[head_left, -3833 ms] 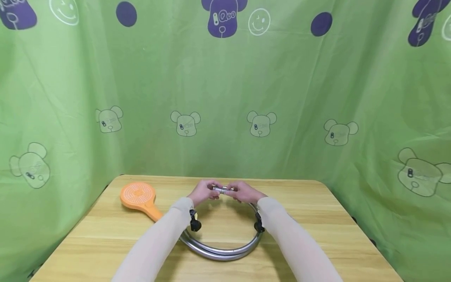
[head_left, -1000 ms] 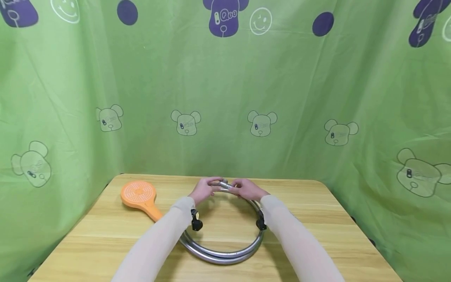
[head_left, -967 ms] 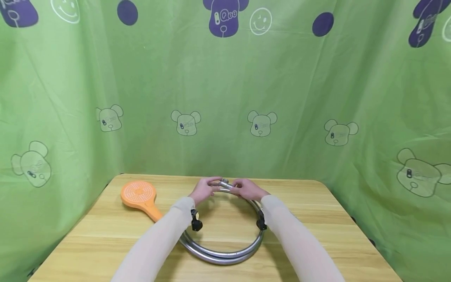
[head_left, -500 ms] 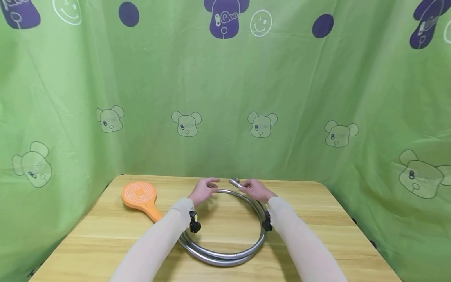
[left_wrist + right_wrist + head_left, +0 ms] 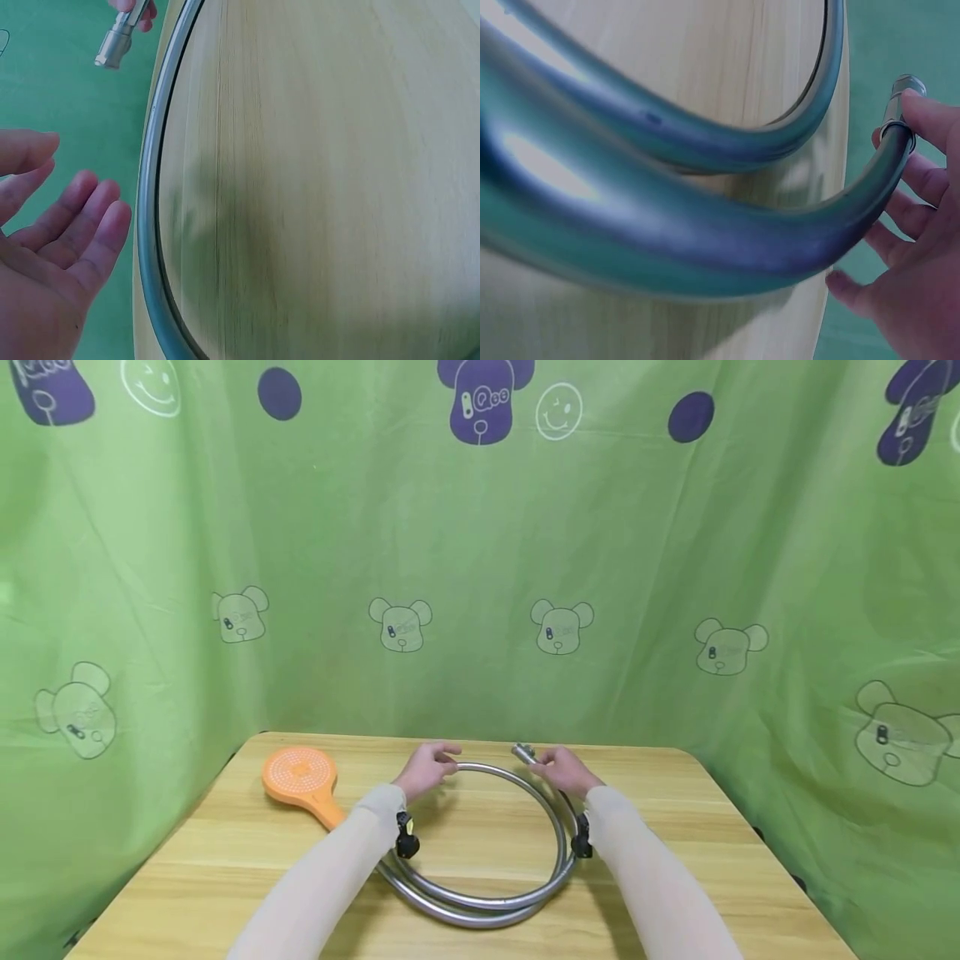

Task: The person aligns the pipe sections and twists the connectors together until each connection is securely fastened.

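A silver shower hose [image 5: 495, 902] lies coiled on the table. My right hand [image 5: 566, 772] pinches one end of it between thumb and fingers, just behind the metal fitting [image 5: 522, 753]. In the right wrist view, the thumb lies along the hose end fitting [image 5: 894, 112], and the hose bends away below it. My left hand [image 5: 426, 770] is apart from that fitting, at the far left of the coil. The left wrist view shows its fingers [image 5: 105, 232] spread and loosely bent, holding nothing, beside the hose. An orange shower head [image 5: 300, 772] lies face up on the left.
The wooden table [image 5: 712, 860] has its far edge just beyond both hands. A green printed curtain [image 5: 480, 693] surrounds it at the back and sides. My left sleeve [image 5: 330, 868] covers the end of the shower head's handle.
Both hands were together at the hose end fitting. My left hand has let go, and my right hand has carried the fitting rightward, widening the coil. The shower head has stayed put.
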A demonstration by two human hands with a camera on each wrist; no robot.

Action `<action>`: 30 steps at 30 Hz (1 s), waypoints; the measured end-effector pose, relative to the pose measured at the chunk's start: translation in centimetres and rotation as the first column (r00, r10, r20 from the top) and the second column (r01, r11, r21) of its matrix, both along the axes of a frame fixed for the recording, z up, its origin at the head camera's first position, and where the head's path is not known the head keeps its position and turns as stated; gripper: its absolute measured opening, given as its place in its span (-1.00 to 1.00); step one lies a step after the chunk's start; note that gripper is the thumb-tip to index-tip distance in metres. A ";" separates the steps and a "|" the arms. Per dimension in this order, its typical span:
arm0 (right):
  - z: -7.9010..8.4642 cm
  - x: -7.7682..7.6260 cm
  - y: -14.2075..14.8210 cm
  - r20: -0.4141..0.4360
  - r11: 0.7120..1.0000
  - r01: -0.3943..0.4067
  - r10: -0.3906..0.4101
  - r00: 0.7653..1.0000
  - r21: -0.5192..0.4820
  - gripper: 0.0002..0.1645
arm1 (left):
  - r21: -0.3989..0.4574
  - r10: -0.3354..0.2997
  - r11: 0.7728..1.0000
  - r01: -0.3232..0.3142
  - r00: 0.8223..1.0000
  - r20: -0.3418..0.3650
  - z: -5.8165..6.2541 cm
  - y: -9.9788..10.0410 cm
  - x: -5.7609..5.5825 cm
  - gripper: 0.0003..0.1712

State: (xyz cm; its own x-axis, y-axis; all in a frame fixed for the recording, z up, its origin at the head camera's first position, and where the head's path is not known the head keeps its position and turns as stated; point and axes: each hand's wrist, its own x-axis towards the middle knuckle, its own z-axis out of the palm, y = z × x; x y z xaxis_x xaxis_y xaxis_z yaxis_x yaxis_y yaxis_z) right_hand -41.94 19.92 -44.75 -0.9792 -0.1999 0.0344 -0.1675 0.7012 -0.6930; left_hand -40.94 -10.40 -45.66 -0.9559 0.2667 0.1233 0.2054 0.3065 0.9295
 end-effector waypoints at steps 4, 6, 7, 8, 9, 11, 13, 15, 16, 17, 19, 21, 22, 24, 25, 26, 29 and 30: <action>-0.5 -0.2 0.9 0.009 1.000 0.019 -0.019 1.000 0.015 -0.67 | -0.029 0.006 1.000 -0.006 1.000 0.000 0.1 -0.1 0.2 -0.53; -0.7 -0.2 1.2 0.015 1.000 0.026 -0.026 1.000 0.016 -0.68 | -0.041 0.008 0.999 -0.008 1.000 0.003 0.1 -0.1 0.3 -0.54; -0.9 -0.3 1.4 0.016 1.000 0.026 -0.027 1.000 0.016 -0.69 | -0.048 0.006 0.999 -0.006 1.000 0.001 0.1 -0.1 0.3 -0.54; -1.0 -0.3 1.5 0.020 0.999 0.031 -0.031 0.999 0.019 -0.70 | -0.055 0.004 0.998 -0.004 1.000 -0.003 0.0 -0.1 0.3 -0.55; -1.1 -0.4 1.7 0.019 0.999 0.031 -0.031 0.999 0.024 -0.70 | -0.064 0.001 0.998 -0.002 1.000 -0.005 0.0 -0.1 0.4 -0.55; -1.4 -0.5 1.8 0.025 0.998 0.039 -0.040 0.999 0.039 -0.71 | -0.079 0.000 0.997 -0.001 1.000 -0.015 -0.1 -0.2 0.4 -0.58; -1.6 -0.4 1.9 0.032 0.998 0.045 -0.046 0.998 0.052 -0.70 | -0.096 0.002 0.995 -0.004 1.000 -0.024 -0.1 -0.2 0.5 -0.63; -1.6 -0.3 1.9 0.032 0.997 0.045 -0.047 0.998 0.063 -0.69 | -0.111 0.005 0.994 -0.009 0.999 -0.036 -0.2 -0.4 0.5 -0.68; -1.6 -0.2 1.9 0.038 0.996 0.051 -0.054 0.998 0.071 -0.68 | -0.119 0.008 0.993 -0.013 0.999 -0.038 -0.2 -0.4 0.6 -0.71; -1.6 0.0 1.9 0.041 0.996 0.054 -0.058 0.997 0.073 -0.68 | -0.125 0.008 0.992 -0.013 0.999 -0.039 -0.2 -0.4 0.7 -0.73; -1.4 0.3 1.9 0.051 0.994 0.063 -0.067 0.996 0.084 -0.67 | -0.134 0.002 0.991 -0.009 0.999 -0.047 -0.2 -0.6 0.7 -0.75; -1.4 0.5 1.9 0.050 0.991 0.070 -0.076 0.996 0.113 -0.67 | -0.144 -0.003 0.990 -0.004 0.999 -0.050 -0.2 -0.6 0.8 -0.75; -1.4 0.6 1.9 0.054 0.989 0.080 -0.087 0.995 0.127 -0.66 | -0.149 -0.006 0.989 -0.002 0.999 -0.051 -0.3 -0.7 0.8 -0.75; -1.4 0.6 2.0 0.045 0.984 0.087 -0.095 0.994 0.158 -0.66 | -0.161 -0.009 0.987 -0.001 0.998 -0.061 -0.4 -0.7 0.7 -0.74; -1.5 0.6 2.0 0.040 0.981 0.090 -0.099 0.994 0.169 -0.66 | -0.168 -0.008 0.986 -0.002 0.998 -0.061 -0.4 -0.6 0.7 -0.74; -1.5 0.5 2.1 0.034 0.979 0.093 -0.101 0.994 0.182 -0.66 | -0.176 -0.011 0.984 -0.001 0.998 -0.067 -0.5 -0.6 0.6 -0.74; -1.7 0.2 2.3 0.031 0.975 0.100 -0.108 0.994 0.199 -0.68 | -0.190 -0.012 0.982 -0.002 0.997 -0.075 -0.6 -0.6 0.5 -0.73; -1.8 0.0 2.3 0.031 0.974 0.103 -0.112 0.993 0.201 -0.69 | -0.191 -0.014 0.982 -0.001 0.997 -0.077 -0.7 -0.6 0.5 -0.73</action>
State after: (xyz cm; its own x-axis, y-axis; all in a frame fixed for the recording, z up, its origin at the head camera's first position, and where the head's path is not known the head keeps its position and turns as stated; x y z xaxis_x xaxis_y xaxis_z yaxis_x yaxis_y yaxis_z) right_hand -41.89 22.27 -46.50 -0.9951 -0.0921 -0.0366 -0.0576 0.8378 -0.5429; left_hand -40.45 -10.97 -46.32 -0.9437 0.2983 0.1429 0.2766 0.4748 0.8355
